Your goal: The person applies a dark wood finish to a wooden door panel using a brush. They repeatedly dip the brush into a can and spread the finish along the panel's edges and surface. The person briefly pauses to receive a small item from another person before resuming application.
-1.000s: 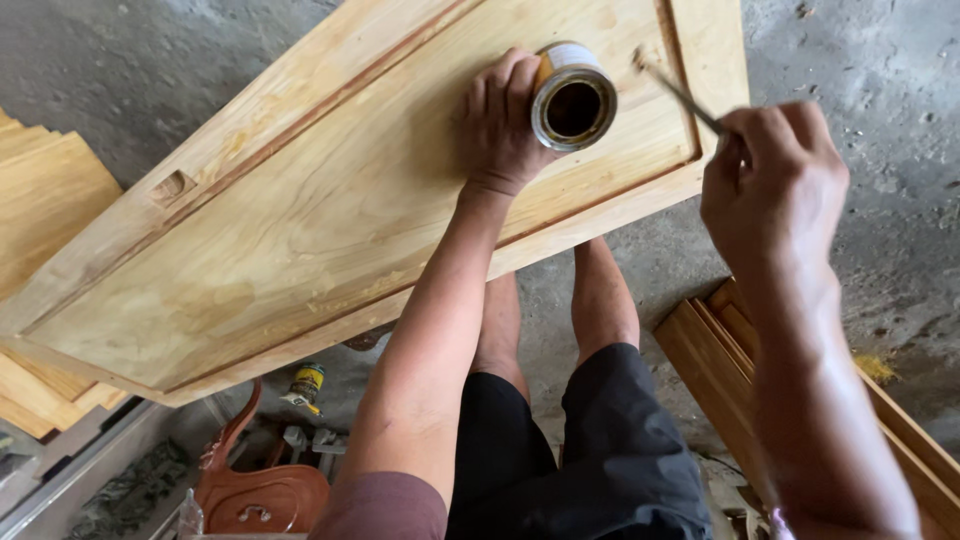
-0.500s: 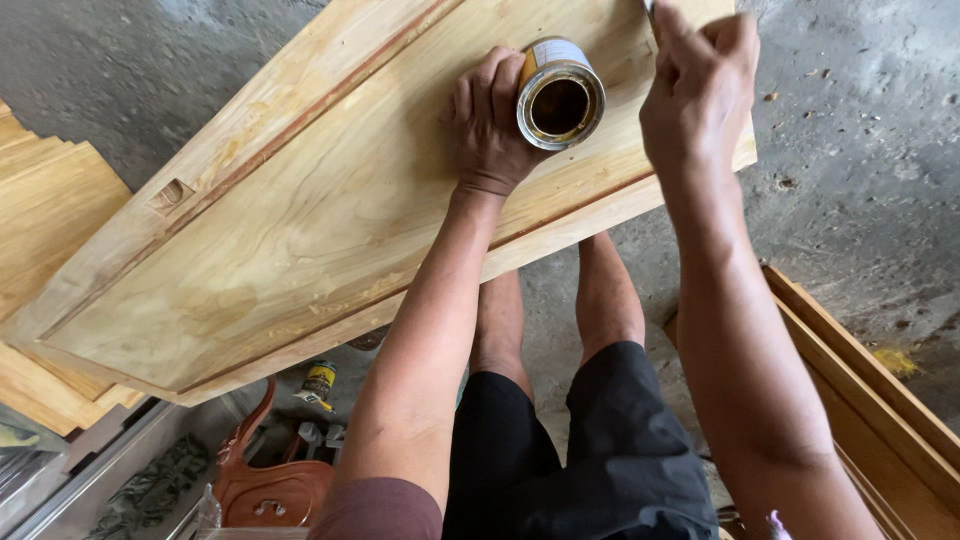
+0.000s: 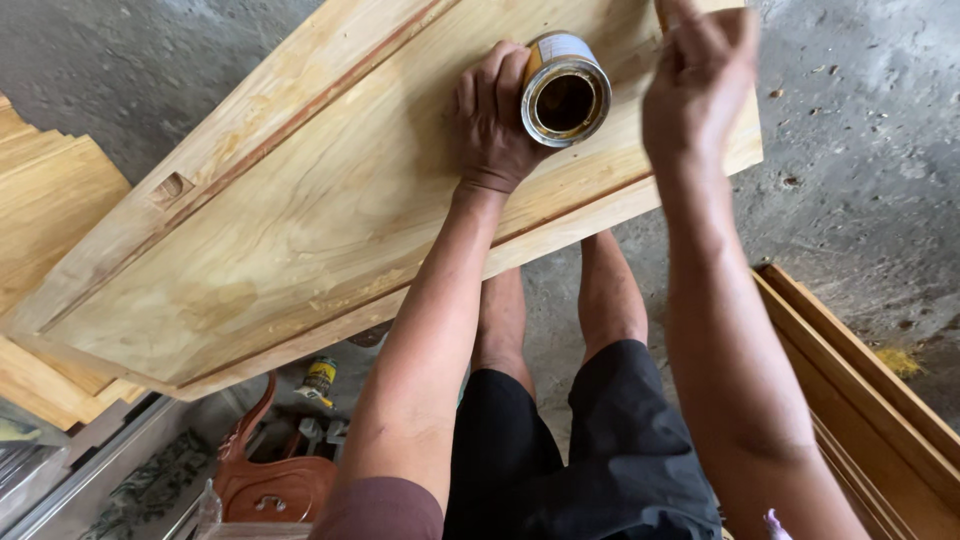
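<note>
A long pale wooden door panel (image 3: 300, 220) lies tilted in front of me, with a recessed centre and a small mortise cut near its left edge. My left hand (image 3: 490, 125) grips the side of a small open metal can (image 3: 565, 90) with dark liquid inside, which stands on the panel. To the right of the can, my right hand (image 3: 700, 75) is raised over the panel's top right end, fingers closed. Only a sliver of a thin brush handle shows above it at the frame's top edge.
A stack of similar wooden boards (image 3: 50, 200) lies at the left. Wooden frame pieces (image 3: 860, 400) lie on the concrete floor (image 3: 860, 150) at the lower right. Below the panel are a reddish-brown carved chair piece (image 3: 270, 480) and a small yellow container (image 3: 320, 378).
My right hand has moved left and up, from beside the panel's right end to over it near the can; the brush handle is now mostly out of view. My left hand stays on the can.
</note>
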